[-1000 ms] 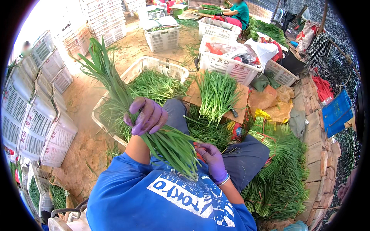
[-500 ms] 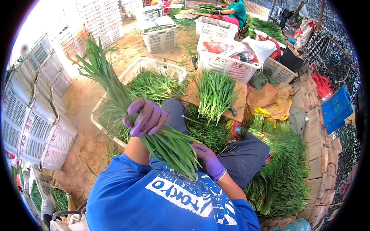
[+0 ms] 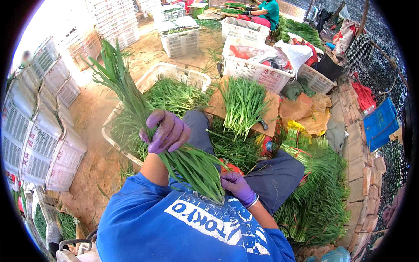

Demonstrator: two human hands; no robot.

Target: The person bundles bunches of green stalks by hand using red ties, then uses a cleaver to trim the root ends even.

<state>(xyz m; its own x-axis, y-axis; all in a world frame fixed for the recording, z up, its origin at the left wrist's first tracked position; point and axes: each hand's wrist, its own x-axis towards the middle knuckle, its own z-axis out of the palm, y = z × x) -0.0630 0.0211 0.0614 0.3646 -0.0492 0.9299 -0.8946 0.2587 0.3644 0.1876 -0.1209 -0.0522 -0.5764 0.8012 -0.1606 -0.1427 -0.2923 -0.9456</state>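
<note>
A long bunch of garlic chives point(image 3: 194, 172) is gripped around its middle by my left hand point(image 3: 168, 131), in a purple glove. One end of the bunch points up and left; the other fans down across my blue shirt. At that lower end, my right hand point(image 3: 238, 187), also gloved in purple, has its fingers pinched together on the edge of the leaves. Loose garlic chives point(image 3: 244, 105) lie spread on a brown board point(image 3: 273, 114) in front of me, beside a dark-handled tool point(image 3: 263, 125), its other end hidden.
A white crate point(image 3: 192, 77) of chives stands ahead left. Tied bundles point(image 3: 314, 196) are piled on my right, by a brick edging point(image 3: 355, 174). Stacked crates point(image 3: 35, 139) line the left. Farther off are a packed crate point(image 3: 257, 74) and a person point(image 3: 269, 13) in green.
My right hand has drawn its fingers together at the edge of the leaves and shifted slightly. My left hand keeps its hold, nearly still. A red patch now shows behind the leaves.
</note>
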